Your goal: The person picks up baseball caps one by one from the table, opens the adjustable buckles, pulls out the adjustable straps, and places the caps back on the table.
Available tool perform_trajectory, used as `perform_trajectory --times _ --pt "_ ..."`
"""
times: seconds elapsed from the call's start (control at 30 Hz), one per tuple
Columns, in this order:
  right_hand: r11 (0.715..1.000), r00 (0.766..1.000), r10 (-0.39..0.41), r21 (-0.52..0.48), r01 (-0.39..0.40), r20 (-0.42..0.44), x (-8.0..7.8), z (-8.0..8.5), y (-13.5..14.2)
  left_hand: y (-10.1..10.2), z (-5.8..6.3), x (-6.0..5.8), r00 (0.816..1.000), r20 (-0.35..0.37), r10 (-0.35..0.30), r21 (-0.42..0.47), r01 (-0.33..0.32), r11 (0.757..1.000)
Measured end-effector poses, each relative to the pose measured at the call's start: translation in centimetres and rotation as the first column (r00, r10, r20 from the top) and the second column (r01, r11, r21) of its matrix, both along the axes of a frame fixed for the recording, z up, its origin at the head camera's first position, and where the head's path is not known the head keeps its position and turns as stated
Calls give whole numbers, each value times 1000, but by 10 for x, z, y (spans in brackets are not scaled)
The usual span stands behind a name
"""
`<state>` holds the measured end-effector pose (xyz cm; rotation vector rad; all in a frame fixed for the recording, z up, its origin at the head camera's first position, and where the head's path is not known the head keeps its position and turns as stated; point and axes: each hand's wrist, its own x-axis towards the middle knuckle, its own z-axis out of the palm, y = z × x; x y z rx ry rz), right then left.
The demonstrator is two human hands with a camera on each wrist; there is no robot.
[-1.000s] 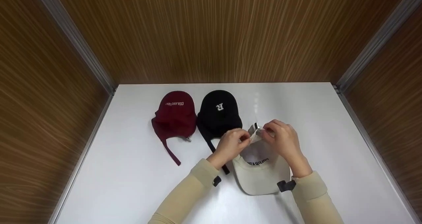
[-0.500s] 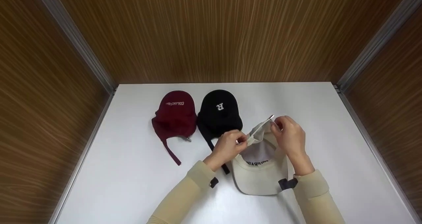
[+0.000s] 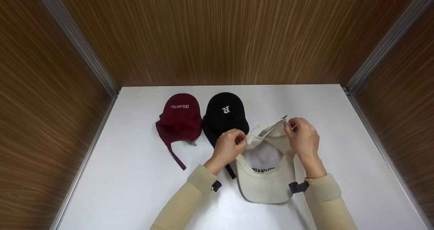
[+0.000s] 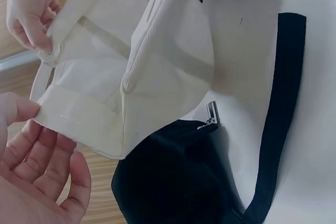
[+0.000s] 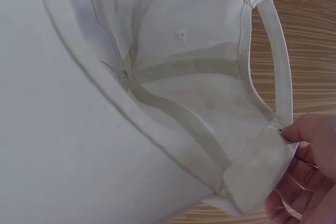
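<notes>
A cream baseball cap with dark lettering lies upside down, brim toward me and hollow inside facing up. At the left of its raised back edge, my left hand pinches the band between thumb and fingers. My right hand pinches the other side of that edge, close to the metal buckle. In the right wrist view the cream back strap spans the rear opening, and thumb and fingers of the right hand grip the band at one end of it. Stitched seams show inside the crown.
A black cap with a white R lies just left of the cream one, its loose strap trailing on the white table. Left of it is a maroon cap, strap hanging free. Wood-grain panels enclose the back and sides.
My hands have moved apart, the right one up and rightward, the left slightly left. The cream cap's back opening has spread wider, and the strap is drawn out. The other caps stay put.
</notes>
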<state>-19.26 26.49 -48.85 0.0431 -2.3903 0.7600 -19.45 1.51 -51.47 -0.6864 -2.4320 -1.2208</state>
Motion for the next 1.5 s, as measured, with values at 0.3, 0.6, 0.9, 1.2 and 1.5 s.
perform_trajectory --times 0.3,0.6,0.9,1.2,1.5 --pt "1000 1000 -16 10 16 3 -2 -1 3 -1 2 -3 997 5 72 22 -73 997" --pt "997 997 -79 -2 79 18 -4 0 3 -1 1 -2 1000 -23 21 21 -21 1000" --pt "998 988 -53 -12 55 143 -3 0 7 -3 2 -8 990 116 76 117 -90 989" --pt "996 937 91 -53 -78 337 1 1 18 -8 -3 -17 980 177 91 112 -111 987" --pt "956 753 287 -223 -189 592 15 0 37 -9 -3 -20 966 228 119 41 -132 990"
